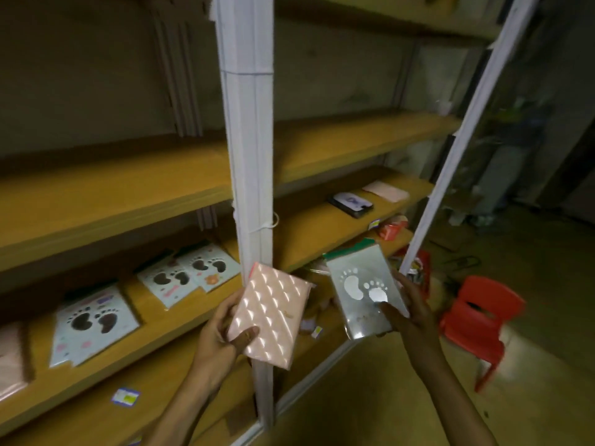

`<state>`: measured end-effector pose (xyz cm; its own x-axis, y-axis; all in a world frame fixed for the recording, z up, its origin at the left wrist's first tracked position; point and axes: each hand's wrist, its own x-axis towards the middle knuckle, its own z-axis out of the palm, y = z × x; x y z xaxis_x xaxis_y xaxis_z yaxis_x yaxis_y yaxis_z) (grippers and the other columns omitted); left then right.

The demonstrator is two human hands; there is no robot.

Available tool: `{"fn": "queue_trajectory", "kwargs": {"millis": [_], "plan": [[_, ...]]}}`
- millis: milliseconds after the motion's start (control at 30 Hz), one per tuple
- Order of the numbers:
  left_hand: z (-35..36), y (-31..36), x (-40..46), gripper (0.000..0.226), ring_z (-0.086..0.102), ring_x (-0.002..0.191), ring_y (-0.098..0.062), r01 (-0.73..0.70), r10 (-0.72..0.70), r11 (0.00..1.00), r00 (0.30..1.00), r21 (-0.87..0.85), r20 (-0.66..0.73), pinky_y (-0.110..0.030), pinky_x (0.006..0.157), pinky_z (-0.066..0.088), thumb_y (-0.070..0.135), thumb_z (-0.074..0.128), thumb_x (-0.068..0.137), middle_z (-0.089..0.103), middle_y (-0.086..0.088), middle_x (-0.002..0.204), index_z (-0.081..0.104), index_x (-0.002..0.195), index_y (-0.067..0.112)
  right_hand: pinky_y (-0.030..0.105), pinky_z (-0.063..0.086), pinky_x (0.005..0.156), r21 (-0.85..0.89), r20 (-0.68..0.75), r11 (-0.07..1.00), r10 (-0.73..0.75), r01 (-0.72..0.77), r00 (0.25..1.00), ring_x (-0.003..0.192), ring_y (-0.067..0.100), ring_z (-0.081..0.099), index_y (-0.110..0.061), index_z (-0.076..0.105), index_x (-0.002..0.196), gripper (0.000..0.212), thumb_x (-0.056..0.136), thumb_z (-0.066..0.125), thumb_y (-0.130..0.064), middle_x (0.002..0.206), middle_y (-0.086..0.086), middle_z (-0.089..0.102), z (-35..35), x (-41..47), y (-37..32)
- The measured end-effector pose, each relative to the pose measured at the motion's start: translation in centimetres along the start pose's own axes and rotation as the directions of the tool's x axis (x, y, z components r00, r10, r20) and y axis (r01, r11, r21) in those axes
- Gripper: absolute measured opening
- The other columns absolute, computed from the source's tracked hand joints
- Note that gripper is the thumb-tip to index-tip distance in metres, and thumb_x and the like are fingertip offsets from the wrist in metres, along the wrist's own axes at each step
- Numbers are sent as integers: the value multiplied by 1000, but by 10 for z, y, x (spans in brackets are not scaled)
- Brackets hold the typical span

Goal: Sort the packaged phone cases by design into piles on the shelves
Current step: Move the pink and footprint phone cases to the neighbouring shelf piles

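My left hand (219, 333) grips a pink quilted packaged case (270, 313) by its lower left edge, thumb on its face. To its right, my right hand (409, 313) holds a clear packaged case with white footprints (363, 291), thumb pressed on its front. Both packs hang in front of the white shelf post (248, 130). On the wooden shelf (167, 320) at left lie piles of footprint-design cases (93, 323) (190, 272), and a pink pack (9, 355) sits at the far left edge.
The shelf to the right of the post carries a dark case (352, 204) and a pale pink pack (386, 191). A red plastic chair (479, 320) stands on the floor at right. Red packets (391, 228) lie lower down. A small blue sticker (126, 397) lies on the lower shelf.
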<state>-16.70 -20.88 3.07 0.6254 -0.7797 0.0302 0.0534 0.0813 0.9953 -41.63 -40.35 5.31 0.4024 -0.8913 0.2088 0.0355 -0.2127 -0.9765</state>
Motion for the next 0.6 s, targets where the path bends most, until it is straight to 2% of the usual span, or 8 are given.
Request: {"fn": "queue_trajectory", "kwargs": {"millis": [100, 200, 333, 400, 467, 600], "plan": [[53, 2, 16, 70, 63, 105, -13, -13, 13, 1000, 1000, -3, 17, -24, 69, 58, 10, 81, 69, 62, 9, 121, 53, 129, 34, 14, 54, 63, 6, -37, 1000, 4, -4, 999, 99, -9, 60, -24, 48, 131, 53, 87, 60, 4, 122, -12, 58, -51, 22, 7], [97, 3, 35, 71, 59, 108, -14, -40, 39, 998, 999, 44, 23, -29, 70, 60, 20, 78, 65, 57, 12, 122, 51, 129, 36, 13, 53, 65, 1, -78, 1000, 22, -22, 997, 96, -11, 60, -26, 50, 130, 53, 86, 61, 2, 122, -11, 58, -94, 42, 16], [144, 2, 67, 69, 59, 113, -15, -21, 20, 998, 1000, 63, 14, -43, 87, 56, 25, 78, 64, 60, 10, 125, 52, 126, 42, 18, 55, 72, -3, -136, 999, 50, -51, 989, 112, 14, 59, -26, 50, 132, 53, 86, 63, -2, 129, 1, 59, -141, 71, 29], [167, -1, 85, 70, 59, 114, -15, -44, 42, 996, 999, 73, 25, -41, 89, 54, 21, 80, 68, 60, 8, 126, 51, 130, 36, 24, 55, 79, 10, -151, 998, 61, -60, 987, 115, 19, 58, -25, 49, 135, 55, 86, 64, -3, 131, 1, 58, -159, 88, 35], [189, -5, 104, 67, 59, 113, -14, -70, 68, 995, 997, 78, 28, -37, 88, 54, 8, 79, 75, 61, 7, 125, 50, 132, 29, 30, 55, 85, 19, -160, 998, 66, -64, 985, 116, 19, 58, -25, 49, 135, 56, 86, 63, -1, 131, 1, 59, -174, 107, 42], [231, -16, 150, 66, 63, 107, -12, -69, 68, 997, 997, 43, 33, -26, 76, 58, -1, 71, 79, 62, 5, 123, 47, 135, 24, 16, 55, 66, 66, -161, 995, 90, -80, 983, 107, 9, 61, -23, 49, 134, 55, 86, 61, 2, 123, -2, 60, -198, 152, 56]]}}
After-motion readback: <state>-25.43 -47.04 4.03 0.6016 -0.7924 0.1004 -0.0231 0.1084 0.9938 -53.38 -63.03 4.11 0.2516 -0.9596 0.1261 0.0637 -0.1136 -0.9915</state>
